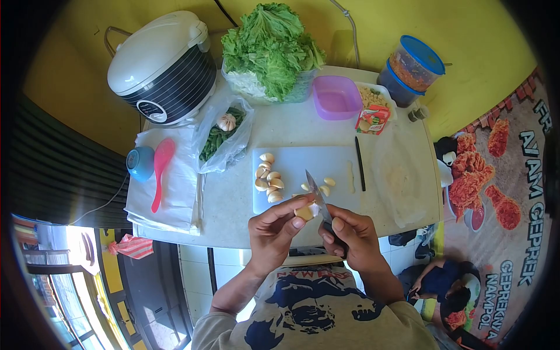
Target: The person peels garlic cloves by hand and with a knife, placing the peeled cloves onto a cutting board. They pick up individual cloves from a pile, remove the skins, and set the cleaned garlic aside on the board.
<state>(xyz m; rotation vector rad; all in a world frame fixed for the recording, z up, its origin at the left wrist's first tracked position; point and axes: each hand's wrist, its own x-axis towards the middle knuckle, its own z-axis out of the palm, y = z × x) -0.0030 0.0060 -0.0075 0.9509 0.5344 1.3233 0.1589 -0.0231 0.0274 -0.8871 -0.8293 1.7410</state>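
Note:
My left hand [272,236] pinches a garlic clove [304,212] between thumb and fingers, above the front edge of the white cutting board [326,156]. Closed around the handle of a knife [318,195], my right hand [357,236] is just to the right, with the blade pointing up and away beside the clove. A pile of unpeeled garlic cloves [268,178] lies on the board's left part. Several peeled cloves [329,181] rest near the blade, one partly hidden behind it.
Behind the board are lettuce [271,49], a purple container [337,98] and a seasoning packet [373,119]. Left are a rice cooker [163,67], a bag of green vegetables [221,137], a pink spoon [161,169] and a blue bowl [140,163]. Another person [446,286] is low at the right.

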